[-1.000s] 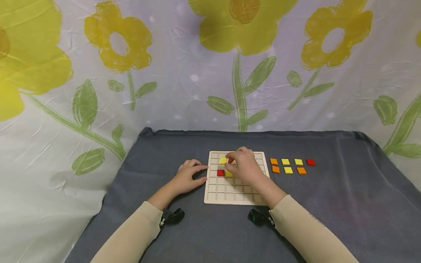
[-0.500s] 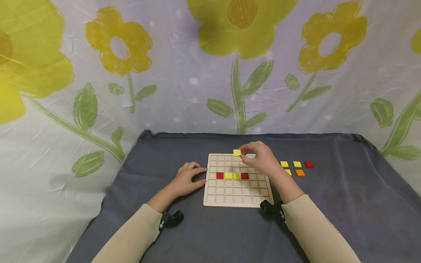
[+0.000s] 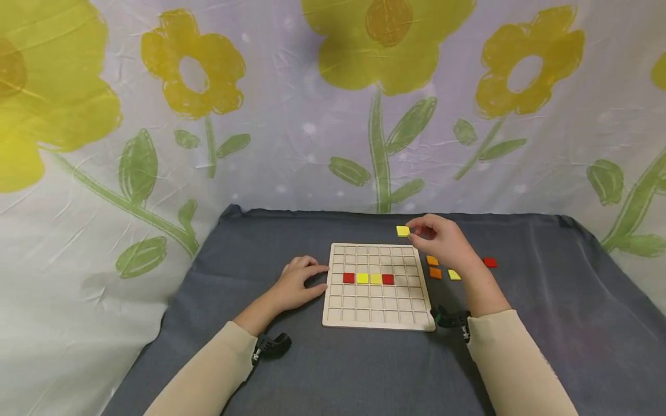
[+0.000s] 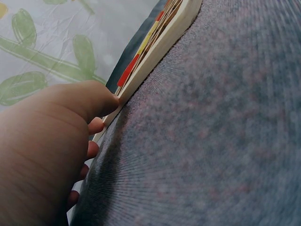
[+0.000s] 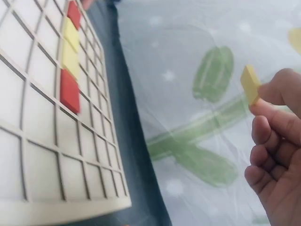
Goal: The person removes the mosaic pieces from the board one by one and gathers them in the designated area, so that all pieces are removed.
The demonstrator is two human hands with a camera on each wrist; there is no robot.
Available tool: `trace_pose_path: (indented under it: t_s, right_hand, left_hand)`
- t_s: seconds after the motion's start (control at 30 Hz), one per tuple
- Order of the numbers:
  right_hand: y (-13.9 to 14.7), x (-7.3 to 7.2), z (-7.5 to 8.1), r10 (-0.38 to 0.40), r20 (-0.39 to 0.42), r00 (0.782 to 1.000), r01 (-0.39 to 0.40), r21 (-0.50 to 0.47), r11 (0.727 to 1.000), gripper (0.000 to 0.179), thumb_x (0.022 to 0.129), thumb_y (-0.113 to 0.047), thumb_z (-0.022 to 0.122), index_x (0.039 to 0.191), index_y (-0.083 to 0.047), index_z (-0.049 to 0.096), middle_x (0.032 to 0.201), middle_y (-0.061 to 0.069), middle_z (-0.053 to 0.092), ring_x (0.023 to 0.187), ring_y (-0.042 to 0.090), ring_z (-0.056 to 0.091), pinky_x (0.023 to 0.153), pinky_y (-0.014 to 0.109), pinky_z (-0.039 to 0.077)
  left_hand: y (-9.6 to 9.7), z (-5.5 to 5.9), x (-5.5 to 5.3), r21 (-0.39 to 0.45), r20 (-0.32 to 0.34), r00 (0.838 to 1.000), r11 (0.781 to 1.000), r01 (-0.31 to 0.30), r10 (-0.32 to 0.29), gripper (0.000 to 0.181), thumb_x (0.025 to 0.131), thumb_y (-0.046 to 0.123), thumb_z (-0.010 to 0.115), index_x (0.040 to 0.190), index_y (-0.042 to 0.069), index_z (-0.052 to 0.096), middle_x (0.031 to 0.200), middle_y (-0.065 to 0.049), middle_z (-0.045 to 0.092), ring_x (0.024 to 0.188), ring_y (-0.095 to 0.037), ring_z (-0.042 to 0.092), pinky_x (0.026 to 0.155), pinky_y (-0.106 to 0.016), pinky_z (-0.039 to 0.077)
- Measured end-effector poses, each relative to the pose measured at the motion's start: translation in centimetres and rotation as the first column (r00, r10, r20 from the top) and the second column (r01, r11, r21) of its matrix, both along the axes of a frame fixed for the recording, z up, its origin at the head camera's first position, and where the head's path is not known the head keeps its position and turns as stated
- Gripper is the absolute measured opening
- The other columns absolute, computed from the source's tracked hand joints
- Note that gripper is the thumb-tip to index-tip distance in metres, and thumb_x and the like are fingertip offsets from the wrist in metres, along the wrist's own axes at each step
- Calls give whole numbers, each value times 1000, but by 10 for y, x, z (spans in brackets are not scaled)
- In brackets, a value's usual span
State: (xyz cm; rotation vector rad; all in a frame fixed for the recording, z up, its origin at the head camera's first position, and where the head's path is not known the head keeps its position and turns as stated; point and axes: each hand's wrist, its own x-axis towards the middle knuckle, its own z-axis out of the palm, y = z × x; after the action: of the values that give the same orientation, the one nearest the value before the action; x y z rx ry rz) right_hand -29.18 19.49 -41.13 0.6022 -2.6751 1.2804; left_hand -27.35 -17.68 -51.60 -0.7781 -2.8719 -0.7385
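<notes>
In the head view a yellow square tile (image 3: 403, 231) is pinched between the thumb and fingertips of my right hand (image 3: 442, 240), beyond the board's far right corner. The right wrist view shows this yellow tile (image 5: 250, 85) raised on edge, with the other fingers curled below. A wooden grid board (image 3: 377, 316) lies flat on the table. Its middle holds a row of a red tile (image 3: 349, 278), two yellow tiles (image 3: 362, 278) and another red tile (image 3: 387, 279). My left hand (image 3: 296, 283) rests at the board's left edge, thumb and index fingertip touching it.
Right of the board lie two orange tiles (image 3: 432, 260), a yellow tile (image 3: 454, 275) and a red tile (image 3: 489, 262); my right forearm covers others there. A dark grey cloth (image 3: 333, 370) spans the table. Behind hangs a flowered curtain (image 3: 281, 115).
My right hand has moved from over the board, up and right past its far corner, carrying the yellow tile. The row of tiles is now uncovered. My left hand has stayed put.
</notes>
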Motion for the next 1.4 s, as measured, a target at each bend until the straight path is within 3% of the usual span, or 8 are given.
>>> trace_pose_path:
  t_s: [0.53,0.63,0.77,0.9,1.13,1.4]
  right_hand:
    - [48,5,8,-116,106,988,110,65,992,35,102,-23,66,132,-4,66,106,13,58,92,29,52,78,43,46]
    - [57,5,7,-141,114,983,131,84,988,37,103,-27,65,133,-5,65,105,13,57,89,30,51,69,40,46]
    - [70,5,7,-167,116,979,155,104,982,41,103,-31,65,134,-5,64,105,12,56,89,30,51,67,39,45]
    - [81,6,8,-183,114,976,171,112,979,43,103,-32,64,135,-4,63,107,13,56,92,29,51,76,40,45]
    - [103,7,3,-228,186,956,206,130,970,49,104,-37,62,139,-3,60,114,16,56,94,31,51,73,38,46]
    - [126,6,-8,-265,246,932,232,154,960,51,105,-36,59,142,-1,56,124,21,55,106,35,52,88,48,44]
  left_hand:
    - [-1,-2,0,-11,-1,1000,1000,-1,1,46,97,35,71,140,17,66,122,-2,55,122,-28,45,98,-50,35]
    - [-1,-2,1,-8,1,1000,1000,-2,2,46,97,35,71,140,17,67,122,-2,55,121,-27,45,99,-51,35]
    - [0,-1,1,-3,9,1000,1000,-5,5,46,97,35,72,140,17,66,122,-2,55,122,-27,45,99,-51,34]
    - [1,0,1,2,13,1000,1000,-9,9,46,97,35,72,140,18,67,122,-2,55,123,-28,44,100,-51,34]
    - [1,-2,0,0,4,1000,1000,-12,12,46,97,35,72,139,18,67,122,-2,55,124,-29,44,99,-51,34]
    - [0,-2,-1,1,-4,1000,1000,-10,10,46,97,35,72,139,18,67,122,-2,55,123,-28,45,99,-52,34]
